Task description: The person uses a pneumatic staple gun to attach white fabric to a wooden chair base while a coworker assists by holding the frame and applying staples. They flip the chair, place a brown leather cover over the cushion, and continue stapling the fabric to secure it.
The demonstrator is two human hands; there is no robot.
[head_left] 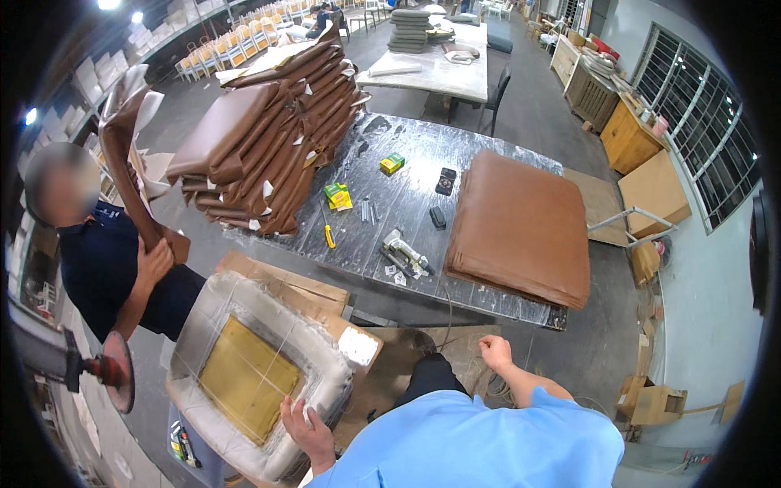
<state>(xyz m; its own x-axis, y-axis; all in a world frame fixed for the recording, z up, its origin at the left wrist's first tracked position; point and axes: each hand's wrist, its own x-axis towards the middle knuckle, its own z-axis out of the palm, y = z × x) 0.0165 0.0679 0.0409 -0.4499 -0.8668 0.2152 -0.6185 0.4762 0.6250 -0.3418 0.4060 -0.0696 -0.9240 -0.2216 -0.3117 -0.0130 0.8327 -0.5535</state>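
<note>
- The left hand (307,433) rests on the near rim of a padded seat cushion (252,370), fingers spread and curled over its white wadded edge, grasping it.
- The seat cushion lies tilted, underside up, just left of the person's blue sleeve; its yellow foam centre (248,378) is ringed by white wadding, with thin cords crossing it.
- The right hand (495,352) is well apart from the cushion, out to the right and held in the air below the near edge of the surface (407,146); its fingers are clenched into a loose fist, and whether they pinch anything cannot be told.
- Under the cushion sit flat pieces of cardboard (285,285), touching its far side.
- On the dark, marbled surface beyond both hands lie a staple gun (407,254), a yellow-handled cutter (329,237), small green and yellow boxes (338,195) and a flat stack of brown leather covers (521,228) at the right.
- A tall, leaning pile of brown covers (277,138) stands at the left end of the surface.
- Another person in a dark shirt stands at the far left, their hand (154,260) gripping a brown cover (130,163) held upright.
</note>
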